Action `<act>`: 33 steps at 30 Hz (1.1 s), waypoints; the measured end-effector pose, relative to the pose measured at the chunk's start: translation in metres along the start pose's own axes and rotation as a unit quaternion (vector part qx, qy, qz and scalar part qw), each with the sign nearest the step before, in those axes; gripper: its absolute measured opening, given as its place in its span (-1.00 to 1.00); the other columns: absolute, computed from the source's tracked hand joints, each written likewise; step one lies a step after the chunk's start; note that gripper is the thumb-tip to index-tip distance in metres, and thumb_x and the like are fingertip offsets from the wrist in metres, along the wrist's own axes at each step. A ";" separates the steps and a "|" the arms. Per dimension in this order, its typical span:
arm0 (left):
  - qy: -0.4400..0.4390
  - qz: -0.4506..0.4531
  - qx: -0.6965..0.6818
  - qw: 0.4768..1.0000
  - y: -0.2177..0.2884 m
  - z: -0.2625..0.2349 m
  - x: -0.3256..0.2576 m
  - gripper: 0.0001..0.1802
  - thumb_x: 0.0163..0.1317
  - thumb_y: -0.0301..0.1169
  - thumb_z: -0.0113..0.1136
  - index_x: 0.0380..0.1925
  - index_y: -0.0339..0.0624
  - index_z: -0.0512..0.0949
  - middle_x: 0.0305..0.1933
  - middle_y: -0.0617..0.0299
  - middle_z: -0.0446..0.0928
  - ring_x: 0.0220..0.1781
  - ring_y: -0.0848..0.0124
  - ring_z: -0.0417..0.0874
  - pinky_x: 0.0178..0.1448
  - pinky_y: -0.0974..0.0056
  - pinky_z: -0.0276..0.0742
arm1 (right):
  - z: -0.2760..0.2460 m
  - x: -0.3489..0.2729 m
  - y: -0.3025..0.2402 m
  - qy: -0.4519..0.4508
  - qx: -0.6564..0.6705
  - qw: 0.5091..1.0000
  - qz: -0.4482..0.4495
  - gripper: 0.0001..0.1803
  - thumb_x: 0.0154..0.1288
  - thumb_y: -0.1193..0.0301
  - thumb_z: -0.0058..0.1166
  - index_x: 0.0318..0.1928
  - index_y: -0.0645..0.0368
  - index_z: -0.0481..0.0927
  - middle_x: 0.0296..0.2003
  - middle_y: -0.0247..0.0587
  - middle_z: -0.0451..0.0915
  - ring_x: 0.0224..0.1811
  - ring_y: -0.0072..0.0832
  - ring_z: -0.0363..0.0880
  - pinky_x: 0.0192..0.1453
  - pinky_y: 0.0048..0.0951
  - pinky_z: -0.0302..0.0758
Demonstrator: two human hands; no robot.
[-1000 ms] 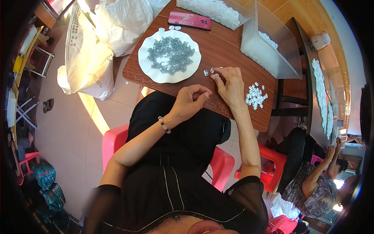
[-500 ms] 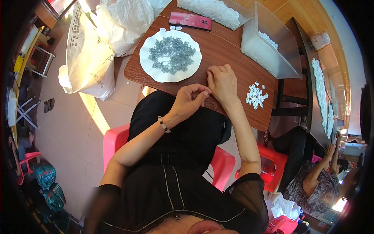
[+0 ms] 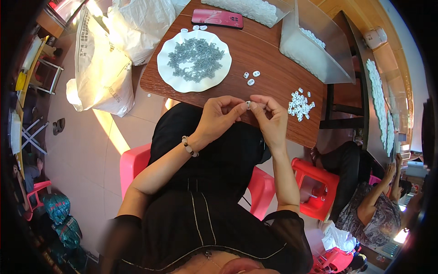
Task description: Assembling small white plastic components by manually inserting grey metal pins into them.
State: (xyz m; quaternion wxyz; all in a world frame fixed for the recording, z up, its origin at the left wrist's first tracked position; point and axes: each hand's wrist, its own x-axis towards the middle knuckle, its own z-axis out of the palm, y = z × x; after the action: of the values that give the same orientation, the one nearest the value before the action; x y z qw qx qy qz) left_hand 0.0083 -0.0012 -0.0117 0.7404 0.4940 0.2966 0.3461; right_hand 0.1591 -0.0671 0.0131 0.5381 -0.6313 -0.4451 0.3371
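Observation:
My left hand (image 3: 219,116) and my right hand (image 3: 271,119) meet over the table's near edge, fingertips pinched together. Between them is a small white plastic piece (image 3: 248,105), mostly hidden by the fingers. Just beyond, three white oval pieces with dark holes lie on the table, one of them a white piece (image 3: 250,82). To the right of my right hand spreads a pile of small white pieces (image 3: 300,106). At the left, a white scalloped plate (image 3: 165,73) bears a heap of small grey metal parts (image 3: 196,59), too fine to name for certain.
The brown wooden table (image 3: 264,50) also carries a pink phone (image 3: 217,18), a few white pieces (image 3: 196,28) by the plate, and a clear bin (image 3: 315,61) of white parts. White sacks (image 3: 102,68) stand at the left. At the right, another person (image 3: 374,210) sits by a dark table.
My right hand has drawn back from the tabletop to my left fingertips, and a white piece now shows between them. Three white pieces are uncovered where that hand was. The view has shifted slightly.

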 end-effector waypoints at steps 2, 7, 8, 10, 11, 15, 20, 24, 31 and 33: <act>-0.012 0.012 0.012 1.000 -0.001 0.000 -0.001 -0.80 0.27 -0.42 0.26 -0.25 -0.38 0.63 -0.41 0.32 0.62 -0.42 0.67 0.55 -0.34 0.54 0.46 | 0.001 -0.006 0.001 0.006 -0.011 1.000 -0.003 -0.82 0.30 0.50 0.17 -0.12 0.31 0.63 -0.38 -0.37 0.65 -0.39 -0.77 0.49 -0.30 -0.70 0.41; -0.021 -0.001 0.060 0.998 0.001 -0.001 -0.002 -0.79 0.26 -0.41 0.28 -0.23 -0.36 0.63 -0.39 0.28 0.64 -0.42 0.64 0.57 -0.31 0.54 0.49 | -0.001 -0.013 0.004 -0.009 0.012 1.000 0.012 -0.83 0.30 0.50 0.18 -0.13 0.31 0.64 -0.39 -0.37 0.65 -0.38 -0.75 0.52 -0.29 -0.69 0.44; -0.021 -0.001 0.061 0.998 0.000 0.000 -0.003 -0.79 0.26 -0.41 0.28 -0.23 -0.36 0.63 -0.39 0.28 0.64 -0.42 0.64 0.57 -0.31 0.54 0.49 | -0.001 -0.014 0.002 -0.009 0.013 1.000 0.012 -0.83 0.30 0.50 0.18 -0.13 0.31 0.64 -0.39 -0.37 0.65 -0.38 -0.75 0.52 -0.29 -0.69 0.44; -0.024 0.009 0.069 0.997 -0.001 0.001 -0.003 -0.79 0.27 -0.39 0.28 -0.24 -0.36 0.63 -0.38 0.27 0.64 -0.41 0.64 0.57 -0.31 0.54 0.49 | -0.004 -0.015 -0.003 -0.044 0.017 0.999 0.026 -0.80 0.33 0.49 0.17 -0.08 0.31 0.63 -0.32 -0.39 0.63 -0.31 -0.75 0.53 -0.15 -0.70 0.47; -0.024 0.008 0.069 0.997 -0.001 0.002 -0.004 -0.79 0.27 -0.39 0.28 -0.24 -0.36 0.63 -0.38 0.27 0.64 -0.41 0.64 0.57 -0.31 0.54 0.49 | -0.005 -0.016 -0.002 -0.043 0.017 0.999 0.026 -0.80 0.33 0.49 0.17 -0.08 0.31 0.63 -0.32 -0.39 0.63 -0.31 -0.75 0.53 -0.15 -0.70 0.47; -0.033 -0.038 0.027 0.998 0.005 0.001 -0.005 -0.77 0.28 -0.33 0.27 -0.25 -0.32 0.64 -0.38 0.29 0.63 -0.42 0.65 0.55 -0.33 0.54 0.45 | -0.010 -0.016 -0.005 -0.041 -0.062 0.996 -0.048 -0.75 0.22 0.52 0.25 -0.07 0.22 0.66 -0.33 -0.33 0.64 -0.29 -0.63 0.53 -0.23 -0.61 0.46; -0.068 -0.110 -0.035 0.991 0.010 0.000 -0.001 -0.76 0.28 -0.30 0.27 -0.25 -0.28 0.65 -0.40 0.32 0.62 -0.46 0.65 0.51 -0.35 0.55 0.39 | -0.018 -0.010 -0.003 -0.036 -0.186 0.953 -0.234 -0.71 0.09 0.56 0.30 -0.11 0.16 0.69 -0.34 -0.26 0.65 -0.30 -0.41 0.51 -0.27 -0.48 0.45; -0.107 -0.159 -0.044 0.980 0.011 0.003 0.005 -0.78 0.30 -0.31 0.23 -0.27 -0.28 0.65 -0.41 0.34 0.60 -0.47 0.66 0.48 -0.35 0.56 0.37 | -0.027 -0.008 -0.001 -0.015 -0.192 0.945 -0.265 -0.82 0.09 0.56 0.30 -0.24 0.19 0.70 -0.38 -0.26 0.64 -0.36 -0.40 0.50 -0.31 -0.46 0.42; -0.043 0.126 0.310 0.941 0.013 0.021 0.016 -0.84 0.22 -0.43 0.19 -0.27 -0.31 0.61 -0.40 0.14 0.60 -0.49 0.41 0.54 -0.36 0.33 0.45 | -0.032 -0.009 0.007 0.051 -0.213 0.966 -0.140 -0.88 0.26 0.44 0.20 -0.38 0.22 0.60 -0.54 -0.27 0.50 -0.48 -0.47 0.37 -0.42 -0.45 0.32; -0.006 0.189 0.383 0.904 0.012 0.022 0.027 -0.84 0.19 -0.46 0.18 -0.27 -0.31 0.60 -0.38 0.07 0.57 -0.45 0.27 0.57 -0.33 0.26 0.48 | -0.034 -0.011 0.009 0.050 -0.214 0.966 -0.139 -0.88 0.27 0.44 0.19 -0.37 0.22 0.59 -0.55 -0.27 0.48 -0.49 -0.46 0.37 -0.42 -0.44 0.31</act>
State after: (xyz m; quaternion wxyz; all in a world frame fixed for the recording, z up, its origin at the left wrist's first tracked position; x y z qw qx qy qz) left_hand 0.0384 0.0125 0.0047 0.4167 0.7883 0.3026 0.3367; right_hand 0.1877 -0.0903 0.0105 0.4543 -0.6795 -0.5626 0.1236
